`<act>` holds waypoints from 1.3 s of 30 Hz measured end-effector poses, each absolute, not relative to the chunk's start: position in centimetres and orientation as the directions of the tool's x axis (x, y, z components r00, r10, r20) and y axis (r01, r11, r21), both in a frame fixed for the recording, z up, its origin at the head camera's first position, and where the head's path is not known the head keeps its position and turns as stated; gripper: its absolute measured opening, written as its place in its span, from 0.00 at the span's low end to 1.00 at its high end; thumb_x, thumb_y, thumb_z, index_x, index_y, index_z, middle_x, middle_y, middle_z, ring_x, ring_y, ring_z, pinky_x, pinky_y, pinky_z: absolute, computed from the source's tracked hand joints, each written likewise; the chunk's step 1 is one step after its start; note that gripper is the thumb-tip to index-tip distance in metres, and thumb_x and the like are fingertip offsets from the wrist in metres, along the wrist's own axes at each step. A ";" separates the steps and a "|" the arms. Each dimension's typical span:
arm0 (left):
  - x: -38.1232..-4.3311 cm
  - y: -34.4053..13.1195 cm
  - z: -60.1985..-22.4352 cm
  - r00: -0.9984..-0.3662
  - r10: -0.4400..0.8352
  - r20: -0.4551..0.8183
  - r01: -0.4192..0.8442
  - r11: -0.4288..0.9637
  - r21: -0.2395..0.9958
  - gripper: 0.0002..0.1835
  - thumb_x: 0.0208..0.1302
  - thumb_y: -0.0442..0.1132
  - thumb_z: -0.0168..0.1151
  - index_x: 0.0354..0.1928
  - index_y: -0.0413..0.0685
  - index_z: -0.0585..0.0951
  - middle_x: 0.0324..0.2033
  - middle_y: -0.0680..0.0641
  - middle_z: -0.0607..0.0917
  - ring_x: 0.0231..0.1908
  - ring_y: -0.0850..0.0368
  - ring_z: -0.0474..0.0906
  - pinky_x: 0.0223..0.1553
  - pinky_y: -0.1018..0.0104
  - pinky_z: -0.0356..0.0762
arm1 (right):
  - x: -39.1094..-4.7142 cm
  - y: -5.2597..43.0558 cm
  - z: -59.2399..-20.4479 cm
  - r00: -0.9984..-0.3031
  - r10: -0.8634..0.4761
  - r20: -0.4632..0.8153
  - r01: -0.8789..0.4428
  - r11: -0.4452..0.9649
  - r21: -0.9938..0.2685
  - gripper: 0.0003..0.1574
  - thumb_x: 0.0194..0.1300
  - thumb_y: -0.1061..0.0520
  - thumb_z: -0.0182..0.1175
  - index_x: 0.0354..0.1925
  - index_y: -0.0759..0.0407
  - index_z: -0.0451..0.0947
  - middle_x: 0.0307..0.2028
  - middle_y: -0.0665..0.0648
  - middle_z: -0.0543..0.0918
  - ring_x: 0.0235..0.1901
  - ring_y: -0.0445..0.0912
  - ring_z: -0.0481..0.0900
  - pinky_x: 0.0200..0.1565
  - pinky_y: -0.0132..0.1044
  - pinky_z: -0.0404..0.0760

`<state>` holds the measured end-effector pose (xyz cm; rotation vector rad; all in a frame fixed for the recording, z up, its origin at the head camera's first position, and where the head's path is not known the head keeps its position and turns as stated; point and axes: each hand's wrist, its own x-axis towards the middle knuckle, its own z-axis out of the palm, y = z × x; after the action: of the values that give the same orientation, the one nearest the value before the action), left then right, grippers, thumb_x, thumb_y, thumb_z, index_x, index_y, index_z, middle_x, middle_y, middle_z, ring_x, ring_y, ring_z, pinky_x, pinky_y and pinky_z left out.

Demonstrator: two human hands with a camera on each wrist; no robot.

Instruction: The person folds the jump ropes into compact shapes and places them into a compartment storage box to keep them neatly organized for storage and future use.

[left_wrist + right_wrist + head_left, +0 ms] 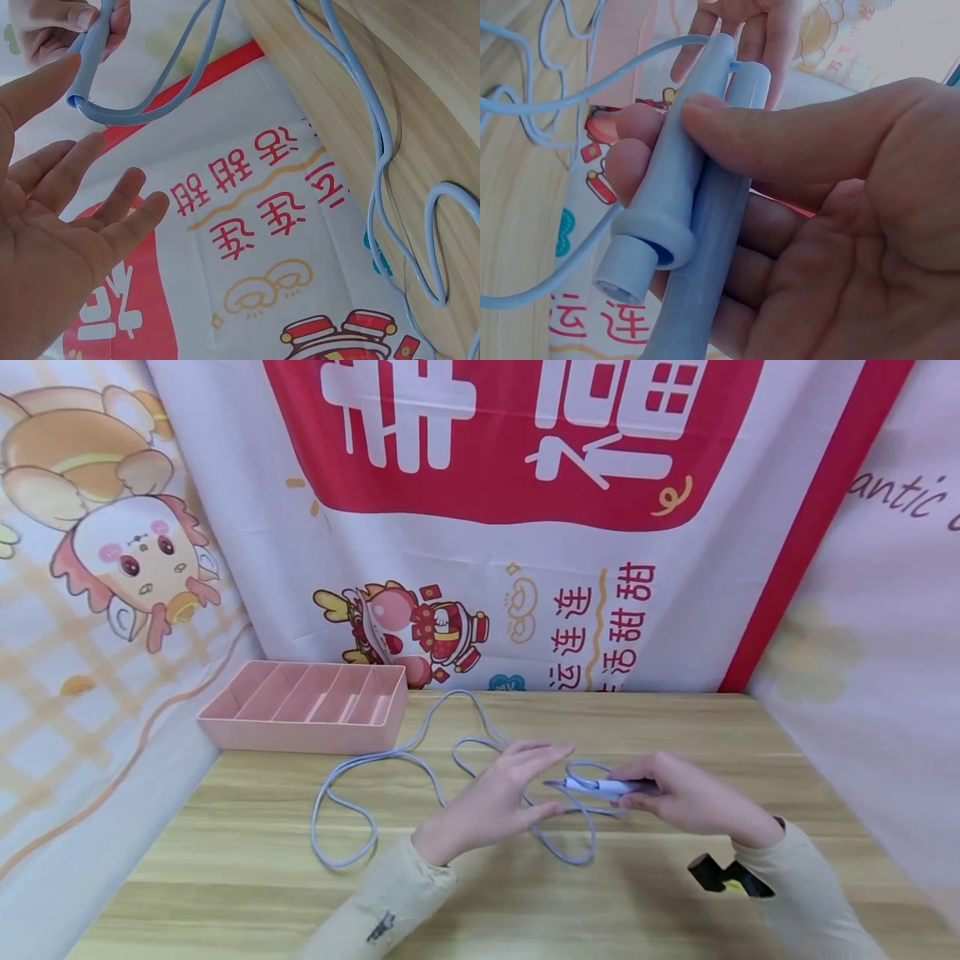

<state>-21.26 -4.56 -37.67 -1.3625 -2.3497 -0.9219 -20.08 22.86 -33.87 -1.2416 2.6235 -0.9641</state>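
A light blue jump rope lies in loose loops over the wooden table, its cord [384, 146] trailing across the boards. My right hand [686, 797] holds both of its handles [671, 176] side by side, thumb across one and fingers behind, a little above the table. In the right wrist view, one handle shows a flared collar and a stub at its near end. To the left of the handles, my left hand [491, 797] is held with fingers spread and palm facing them. Nothing is gripped in it; in the left wrist view its thumb tip appears close to a handle end.
A pink divided box [292, 737] stands at the back left of the table [247, 877], near the rope's loops. Printed cloth hangs behind the table [480, 552] and along both sides. An orange cord [150, 727] runs along the left cloth.
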 end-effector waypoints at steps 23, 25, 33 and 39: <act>-21.9 -4.8 -37.7 -0.441 0.651 0.618 0.896 0.285 0.339 0.18 0.56 0.30 0.73 0.50 0.44 0.84 0.42 0.53 0.85 0.54 0.56 0.73 0.58 0.69 0.68 | -20.1 22.0 -34.3 -0.640 -0.749 0.174 -0.641 0.394 -0.659 0.07 0.67 0.63 0.64 0.43 0.54 0.83 0.33 0.49 0.83 0.28 0.39 0.77 0.29 0.34 0.79; -21.9 -4.9 -37.6 -0.436 0.652 0.620 0.899 0.282 0.336 0.15 0.57 0.31 0.73 0.47 0.44 0.85 0.42 0.53 0.85 0.51 0.57 0.75 0.55 0.71 0.71 | -20.1 22.0 -34.2 -0.644 -0.747 0.167 -0.633 0.398 -0.663 0.08 0.67 0.63 0.63 0.44 0.55 0.82 0.34 0.49 0.83 0.29 0.39 0.77 0.30 0.34 0.79; -21.8 -5.5 -37.5 -0.467 0.639 0.612 0.881 0.279 0.381 0.12 0.60 0.34 0.71 0.46 0.44 0.86 0.39 0.52 0.84 0.37 0.66 0.78 0.41 0.77 0.75 | -20.1 22.7 -34.0 -0.678 -0.717 0.162 -0.606 0.421 -0.675 0.15 0.68 0.60 0.63 0.53 0.60 0.81 0.39 0.50 0.84 0.34 0.42 0.79 0.33 0.35 0.80; -22.1 -5.6 -37.3 -0.449 0.626 0.638 0.891 0.258 0.375 0.11 0.63 0.35 0.69 0.47 0.42 0.85 0.38 0.52 0.84 0.38 0.67 0.78 0.41 0.76 0.75 | -20.1 22.7 -33.8 -0.670 -0.712 0.208 -0.628 0.395 -0.670 0.16 0.68 0.63 0.62 0.54 0.63 0.80 0.36 0.48 0.83 0.32 0.41 0.79 0.32 0.34 0.79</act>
<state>-22.10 -5.61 -37.26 -1.3856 -2.1752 -1.0153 -20.08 22.69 -33.82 -1.2203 2.5286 -1.1376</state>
